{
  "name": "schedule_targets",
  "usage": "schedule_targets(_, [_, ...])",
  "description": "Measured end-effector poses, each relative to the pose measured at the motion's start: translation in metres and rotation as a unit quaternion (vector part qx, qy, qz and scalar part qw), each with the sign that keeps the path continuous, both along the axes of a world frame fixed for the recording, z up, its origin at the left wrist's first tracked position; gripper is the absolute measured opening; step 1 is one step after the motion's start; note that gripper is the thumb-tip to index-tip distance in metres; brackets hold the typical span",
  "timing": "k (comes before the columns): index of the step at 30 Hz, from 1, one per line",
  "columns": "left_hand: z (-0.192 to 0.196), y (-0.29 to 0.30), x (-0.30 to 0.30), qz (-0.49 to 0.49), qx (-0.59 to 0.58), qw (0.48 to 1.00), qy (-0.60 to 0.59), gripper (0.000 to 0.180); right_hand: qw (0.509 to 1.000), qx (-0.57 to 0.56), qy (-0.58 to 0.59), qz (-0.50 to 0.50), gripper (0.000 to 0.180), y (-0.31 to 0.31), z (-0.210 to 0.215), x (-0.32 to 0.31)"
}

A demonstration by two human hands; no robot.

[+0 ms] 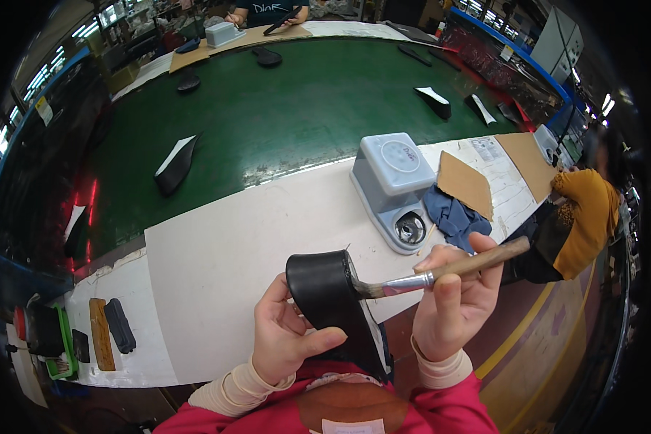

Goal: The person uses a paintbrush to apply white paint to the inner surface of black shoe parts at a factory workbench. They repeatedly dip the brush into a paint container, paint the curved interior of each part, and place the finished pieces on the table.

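Note:
My left hand (286,333) is wrapped round a black wedge-shaped shoe sole (318,278), its thick heel end up and its narrower end slanting down toward my body. A pale strip shows along its inner side. Between the fingers and thumb of my right hand (452,311) is a brush (477,263) with a wooden handle and a metal ferrule. The brush's dark bristles touch the rim of the sole at the heel end. Beyond my right hand stands a translucent plastic dispenser (392,173) with a round opening low at its front.
A green conveyor belt (267,108) carries several black soles, one wedge (176,165) at left. Blue cloth (457,217) and cardboard (466,184) lie beside the dispenser. A wooden block (101,334) and green basket (64,343) are at left. Two other people work at the far side and right.

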State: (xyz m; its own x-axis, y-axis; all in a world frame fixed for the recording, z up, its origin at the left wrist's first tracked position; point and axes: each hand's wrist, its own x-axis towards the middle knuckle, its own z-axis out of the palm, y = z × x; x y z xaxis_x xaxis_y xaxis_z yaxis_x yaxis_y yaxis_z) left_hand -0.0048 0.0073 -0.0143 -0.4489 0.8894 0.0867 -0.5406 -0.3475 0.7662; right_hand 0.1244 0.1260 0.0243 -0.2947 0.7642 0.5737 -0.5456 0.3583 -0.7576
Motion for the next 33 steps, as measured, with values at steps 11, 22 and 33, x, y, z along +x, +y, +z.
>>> schedule_targets(11, [0.0059, -0.0014, -0.0001, 0.043, -0.054, 0.997, 0.039, 0.066, 0.993, 0.107, -0.041, -0.021, 0.053, 0.0011, 0.0037, 0.0044])
schedule_targets(22, [0.0087, -0.0015, 0.0001, 0.062, -0.067, 0.995, 0.033, 0.065, 0.985, 0.156, -0.069, 0.008, 0.053, 0.0033, 0.0051, 0.0075])
schedule_targets(33, [0.0095, -0.0022, -0.0001, 0.057, -0.06, 0.997, 0.005, 0.064, 0.976, 0.204, -0.082, -0.006, 0.055, 0.0071, 0.0029, 0.0069])
